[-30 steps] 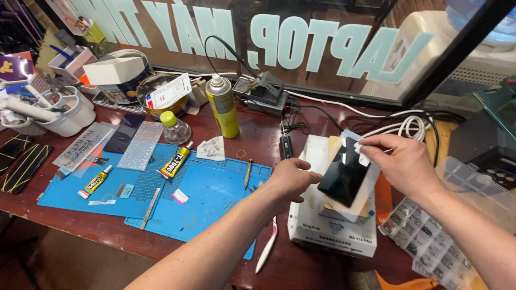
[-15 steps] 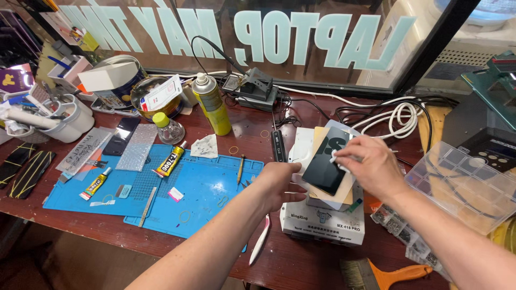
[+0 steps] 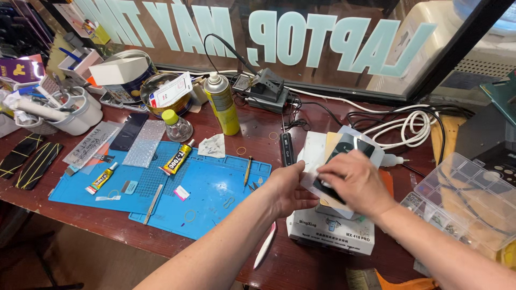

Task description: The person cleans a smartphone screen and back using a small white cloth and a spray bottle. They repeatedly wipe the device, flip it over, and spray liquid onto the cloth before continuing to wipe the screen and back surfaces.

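A dark red-brown bench (image 3: 269, 145) is running along a shop window with pale lettering, and it is crowded: a blue mat (image 3: 215, 188) is lying at the near left with two glue tubes (image 3: 177, 158) on it, a yellow spray can (image 3: 221, 104) is standing behind the mat, white cables (image 3: 408, 126) are coiling at the far right, and a clear parts box (image 3: 473, 198) is sitting at the right edge. Near the middle, a white machine box (image 3: 330, 231) is resting on the bench, and both hands are working just above it. The left hand (image 3: 287, 188) is gripping the left edge of a phone (image 3: 349, 147) in white wrapping, while the right hand (image 3: 357, 180) is lying flat across the phone's face, fingers spread and pressing. Compared with half a second ago, the right hand is now covering the phone rather than pinching its upper corner, and the phone is sitting lower, closer to the white machine box.
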